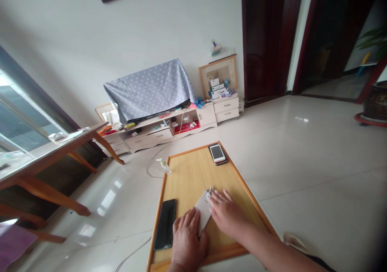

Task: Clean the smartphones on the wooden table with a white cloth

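A white phone [203,208], seemingly back side up, lies slantwise on the small wooden table [187,175]. My left hand [189,233] is closed on its near left edge, thumb on the near side. At the phone's far end, my right hand [228,214] presses its fingertips down on a small crumpled white tissue [209,193]; its palm side is hidden. To the left of my left hand lies a large black phone [165,224], screen up. A white-framed phone [217,153] rests on a darker flat device at the table's far right corner.
A pump bottle [164,166] stands at the table's left edge. Raised wooden trim [242,182] borders the tabletop. A cable [133,251] runs across the tiled floor. Beyond are a low white cabinet [148,140] and a longer wooden table [99,141] at left.
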`<state>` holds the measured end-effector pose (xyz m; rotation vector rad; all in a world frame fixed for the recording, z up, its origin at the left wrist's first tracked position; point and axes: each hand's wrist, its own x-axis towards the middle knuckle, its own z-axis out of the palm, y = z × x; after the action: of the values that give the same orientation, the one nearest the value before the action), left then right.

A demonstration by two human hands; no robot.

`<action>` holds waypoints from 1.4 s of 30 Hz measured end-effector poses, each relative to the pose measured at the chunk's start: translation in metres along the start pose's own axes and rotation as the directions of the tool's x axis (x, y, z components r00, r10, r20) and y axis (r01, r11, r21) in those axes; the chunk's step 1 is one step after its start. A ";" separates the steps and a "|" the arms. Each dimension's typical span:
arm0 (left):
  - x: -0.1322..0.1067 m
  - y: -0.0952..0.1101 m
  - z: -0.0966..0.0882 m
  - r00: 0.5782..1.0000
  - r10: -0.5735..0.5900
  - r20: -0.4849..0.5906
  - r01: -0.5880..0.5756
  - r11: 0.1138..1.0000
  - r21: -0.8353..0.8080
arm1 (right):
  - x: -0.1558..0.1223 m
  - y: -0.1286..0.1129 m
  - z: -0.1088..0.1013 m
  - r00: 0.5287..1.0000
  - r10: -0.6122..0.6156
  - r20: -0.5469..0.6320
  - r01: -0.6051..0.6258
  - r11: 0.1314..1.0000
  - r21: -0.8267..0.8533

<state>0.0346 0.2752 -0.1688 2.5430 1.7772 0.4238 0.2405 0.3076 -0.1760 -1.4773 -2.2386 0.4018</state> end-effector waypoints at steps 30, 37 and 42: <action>0.002 0.013 -0.004 0.982 -0.187 -0.017 0.187 0.982 0.009 | 0.003 0.002 0.009 1.000 0.012 -0.013 -0.012 1.000 -0.018; 0.002 0.013 -0.007 0.992 -0.129 0.014 0.129 0.991 -0.030 | -0.002 -0.006 0.014 0.998 0.043 -0.039 -0.044 0.999 -0.023; 0.003 0.009 -0.006 0.991 -0.128 0.029 0.129 0.991 -0.040 | -0.010 -0.022 0.021 0.996 -0.090 -0.004 0.090 0.996 -0.007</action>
<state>0.0426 0.2737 -0.1610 2.3778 1.8888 0.4169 0.2161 0.2895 -0.1864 -1.3737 -2.2952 0.3625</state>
